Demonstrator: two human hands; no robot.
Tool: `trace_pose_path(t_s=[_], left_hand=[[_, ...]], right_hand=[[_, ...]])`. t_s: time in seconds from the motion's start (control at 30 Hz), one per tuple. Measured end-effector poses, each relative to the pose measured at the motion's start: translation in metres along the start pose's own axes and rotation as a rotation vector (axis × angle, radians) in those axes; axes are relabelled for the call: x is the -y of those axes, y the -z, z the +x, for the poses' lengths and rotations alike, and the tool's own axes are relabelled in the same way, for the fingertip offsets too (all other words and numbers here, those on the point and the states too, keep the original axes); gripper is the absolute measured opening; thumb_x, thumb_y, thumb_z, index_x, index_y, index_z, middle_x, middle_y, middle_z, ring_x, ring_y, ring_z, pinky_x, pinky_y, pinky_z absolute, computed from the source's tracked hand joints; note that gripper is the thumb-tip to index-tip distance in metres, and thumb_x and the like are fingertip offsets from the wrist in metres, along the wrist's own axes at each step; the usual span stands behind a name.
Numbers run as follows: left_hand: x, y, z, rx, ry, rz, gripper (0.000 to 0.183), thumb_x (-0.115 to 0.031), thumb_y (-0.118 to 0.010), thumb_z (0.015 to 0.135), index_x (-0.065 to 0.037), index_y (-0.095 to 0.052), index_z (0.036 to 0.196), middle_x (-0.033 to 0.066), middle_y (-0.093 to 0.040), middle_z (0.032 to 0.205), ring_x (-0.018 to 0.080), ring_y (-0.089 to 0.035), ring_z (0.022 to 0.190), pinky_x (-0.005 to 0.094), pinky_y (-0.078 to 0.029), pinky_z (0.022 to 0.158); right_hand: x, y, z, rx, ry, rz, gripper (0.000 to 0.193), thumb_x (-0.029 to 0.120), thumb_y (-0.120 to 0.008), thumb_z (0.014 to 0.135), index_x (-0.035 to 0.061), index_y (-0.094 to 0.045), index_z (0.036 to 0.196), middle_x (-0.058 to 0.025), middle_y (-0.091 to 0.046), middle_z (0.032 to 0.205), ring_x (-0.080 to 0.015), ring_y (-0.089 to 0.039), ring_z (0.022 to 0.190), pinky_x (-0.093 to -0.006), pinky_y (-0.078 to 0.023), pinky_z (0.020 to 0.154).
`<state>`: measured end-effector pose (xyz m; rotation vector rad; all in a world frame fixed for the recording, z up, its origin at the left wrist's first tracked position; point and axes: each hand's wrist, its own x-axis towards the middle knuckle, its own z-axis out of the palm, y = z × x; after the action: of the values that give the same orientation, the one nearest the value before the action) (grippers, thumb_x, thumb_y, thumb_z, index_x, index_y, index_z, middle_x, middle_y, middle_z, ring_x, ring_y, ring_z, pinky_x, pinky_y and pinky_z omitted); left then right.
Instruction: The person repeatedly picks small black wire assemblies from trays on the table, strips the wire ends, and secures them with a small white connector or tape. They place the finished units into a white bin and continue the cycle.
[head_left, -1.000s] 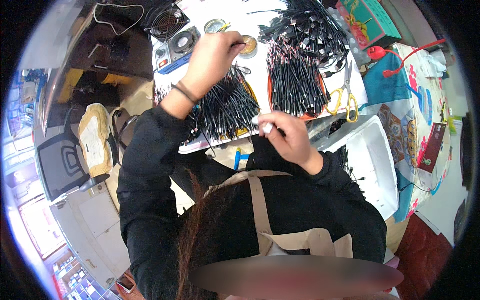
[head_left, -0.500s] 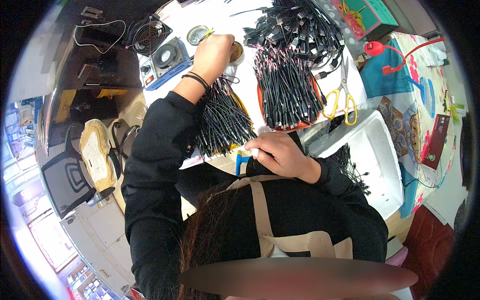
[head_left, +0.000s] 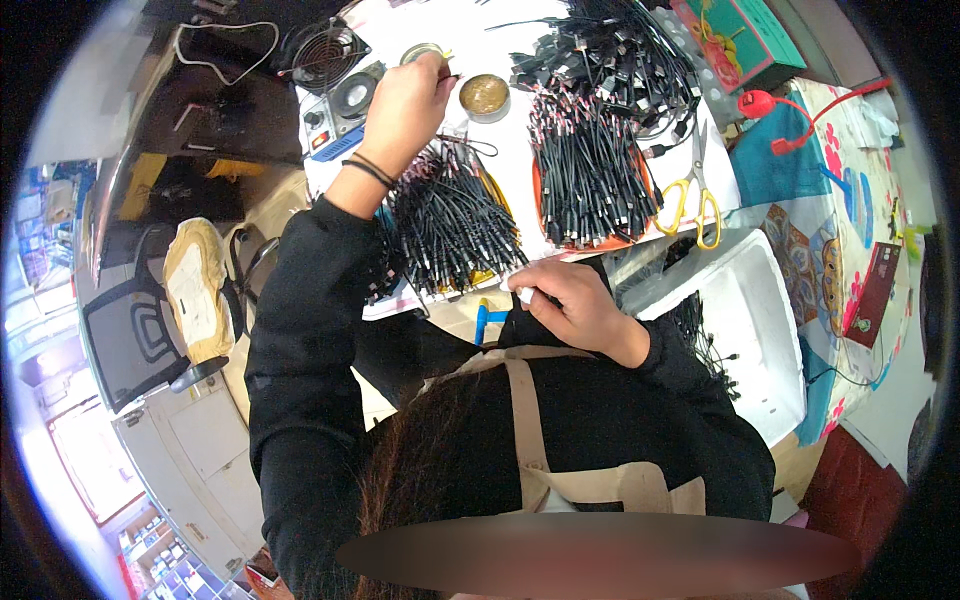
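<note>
Left hand (head_left: 405, 100) beside round tin (head_left: 484, 95), possibly pinching tool.

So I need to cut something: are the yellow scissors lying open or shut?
Open: the scissors lie flat on the table, blades slightly parted, handles spread.

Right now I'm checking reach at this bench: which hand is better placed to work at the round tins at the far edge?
Left. The left hand is stretched out beside the round tins, holding something thin. The right hand is back near the body, pinching something small and white.
</note>
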<state>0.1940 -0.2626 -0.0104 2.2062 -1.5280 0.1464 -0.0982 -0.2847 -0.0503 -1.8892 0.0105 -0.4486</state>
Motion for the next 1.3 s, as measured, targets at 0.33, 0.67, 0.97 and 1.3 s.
trace_pose_path(t_s=[0.33,0.67,0.97,1.3], left_hand=[[0.089,0.072,-0.046,-0.030,0.268,0.152,0.011,-0.013,-0.067,0.079,-0.005,-0.069,0.086,0.0195,-0.066,0.077,0.0377,-0.065,0.075,0.0419,-0.052,0.067],[0.110,0.050,-0.027,0.089,0.161,0.320,0.013,-0.013,-0.065,0.081,-0.002,-0.068,0.087,0.0197,-0.066,0.079,0.0375,-0.065,0.077,0.0436,-0.052,0.071],[0.120,0.044,-0.017,0.159,0.095,0.423,0.010,-0.009,-0.061,0.079,-0.002,-0.068,0.079,0.0237,-0.065,0.078,0.0409,-0.065,0.078,0.0484,-0.053,0.071],[0.103,0.056,-0.019,0.175,0.168,0.396,0.013,-0.013,-0.066,0.081,-0.004,-0.069,0.090,0.0200,-0.067,0.083,0.0387,-0.065,0.080,0.0431,-0.053,0.074]], right_hand=[[0.002,-0.016,-0.006,0.111,-0.144,-0.015,0.018,0.004,-0.056,0.085,0.0050,-0.062,0.103,-0.0131,-0.066,0.095,-0.0327,-0.064,0.088,-0.0392,-0.051,0.077],[-0.004,-0.026,0.000,0.139,-0.042,-0.060,0.015,0.005,-0.058,0.086,0.0047,-0.060,0.101,-0.0137,-0.065,0.093,-0.0334,-0.064,0.084,-0.0406,-0.051,0.072],[-0.007,-0.024,0.002,0.127,-0.024,-0.053,0.016,0.004,-0.058,0.085,0.0037,-0.059,0.101,-0.0143,-0.065,0.093,-0.0341,-0.063,0.084,-0.0409,-0.050,0.072],[0.008,-0.015,-0.009,0.094,-0.104,-0.061,0.018,0.004,-0.058,0.085,0.0037,-0.061,0.103,-0.0144,-0.066,0.095,-0.0332,-0.065,0.087,-0.0386,-0.052,0.075]])
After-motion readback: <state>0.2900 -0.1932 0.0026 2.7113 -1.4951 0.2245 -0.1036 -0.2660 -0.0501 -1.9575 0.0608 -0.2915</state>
